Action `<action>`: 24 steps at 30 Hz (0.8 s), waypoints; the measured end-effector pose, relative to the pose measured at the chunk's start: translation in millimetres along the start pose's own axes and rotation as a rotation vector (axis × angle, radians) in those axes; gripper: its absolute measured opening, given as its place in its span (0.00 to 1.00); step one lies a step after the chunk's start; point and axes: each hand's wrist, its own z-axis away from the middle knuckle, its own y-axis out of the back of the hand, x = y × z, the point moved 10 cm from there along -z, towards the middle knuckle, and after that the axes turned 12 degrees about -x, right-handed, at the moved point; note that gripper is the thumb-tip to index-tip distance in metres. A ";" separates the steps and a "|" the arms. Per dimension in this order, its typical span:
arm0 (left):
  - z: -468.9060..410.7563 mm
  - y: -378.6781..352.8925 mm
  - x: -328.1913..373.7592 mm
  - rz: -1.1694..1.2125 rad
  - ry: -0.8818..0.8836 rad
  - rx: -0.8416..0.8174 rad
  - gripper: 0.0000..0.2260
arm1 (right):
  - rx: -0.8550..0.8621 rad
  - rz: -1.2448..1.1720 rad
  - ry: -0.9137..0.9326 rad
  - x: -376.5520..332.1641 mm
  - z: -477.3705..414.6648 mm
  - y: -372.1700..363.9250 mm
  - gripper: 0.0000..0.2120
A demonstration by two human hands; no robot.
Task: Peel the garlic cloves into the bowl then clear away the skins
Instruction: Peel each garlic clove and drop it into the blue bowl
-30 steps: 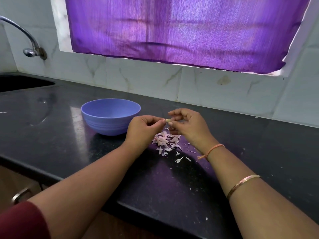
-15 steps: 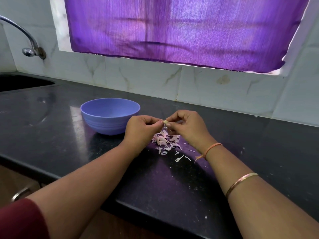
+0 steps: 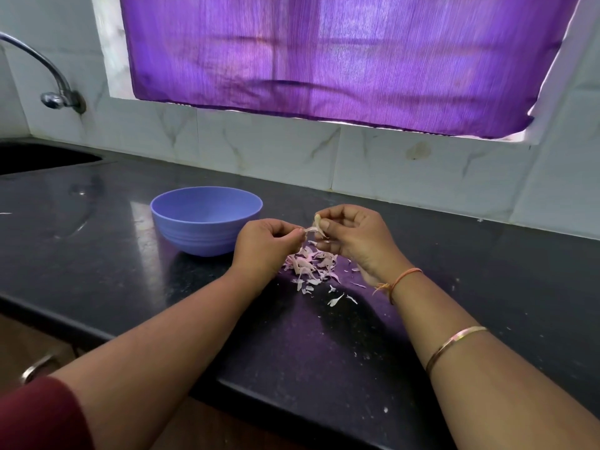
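1. Starting at the far left, we see a curved tap (image 3: pixel 48 76) over a dark sink (image 3: pixel 42 157), well apart from the work.
2. Our blue bowl (image 3: pixel 204 228) stands upright on the black counter (image 3: pixel 97 254), just left of our hands; its bottom is hidden from us.
3. Our left hand (image 3: pixel 263 245) is curled, thumb and fingertip pinching a strip of skin (image 3: pixel 310 229).
4. That strip runs to the garlic clove (image 3: pixel 318 219), which our right hand (image 3: pixel 354 235) pinches above the counter, fingers curled.
5. Beneath both hands lies a pile of skins (image 3: pixel 311 264), with loose flakes trailing toward us.
6. Our right forearm wears an orange thread (image 3: pixel 402 277) and a metal bangle (image 3: pixel 454 345).
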 end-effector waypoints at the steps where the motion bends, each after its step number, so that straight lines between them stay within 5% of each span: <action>1: -0.1 0.3 -0.4 -0.008 0.004 0.003 0.07 | 0.008 -0.016 0.000 -0.4 0.4 1.4 0.06; 15: -1.6 1.1 -5.2 -0.065 0.037 0.019 0.07 | 0.221 -0.285 0.025 2.5 5.1 24.0 0.05; 24: -3.7 -1.3 -1.8 -0.045 -0.021 -0.004 0.09 | 0.063 -0.166 -0.031 6.4 0.5 5.6 0.06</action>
